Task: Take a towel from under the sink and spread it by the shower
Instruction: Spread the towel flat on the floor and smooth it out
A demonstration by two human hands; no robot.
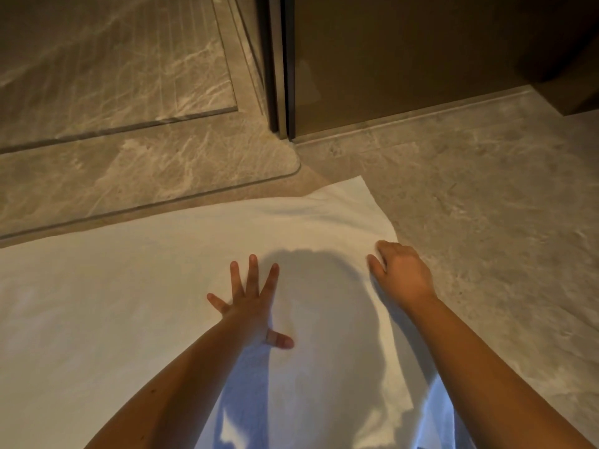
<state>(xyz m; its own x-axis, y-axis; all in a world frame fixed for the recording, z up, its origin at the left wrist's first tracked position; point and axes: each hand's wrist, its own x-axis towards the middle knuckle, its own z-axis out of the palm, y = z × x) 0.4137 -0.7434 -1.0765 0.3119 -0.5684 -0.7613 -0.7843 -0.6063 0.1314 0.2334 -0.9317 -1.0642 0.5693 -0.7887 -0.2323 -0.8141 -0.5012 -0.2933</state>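
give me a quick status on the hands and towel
Left hand flat, fingers spread on the white towel. Right hand curled at its right edge. Far right corner rumpled. Nothing in the way.

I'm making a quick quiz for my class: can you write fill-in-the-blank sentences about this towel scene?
1. The towel lying on the floor is ____ in colour.
2. The left hand presses on the towel with its fingers ____.
3. The right hand grips the towel at its ____ edge.

Answers: white; spread; right
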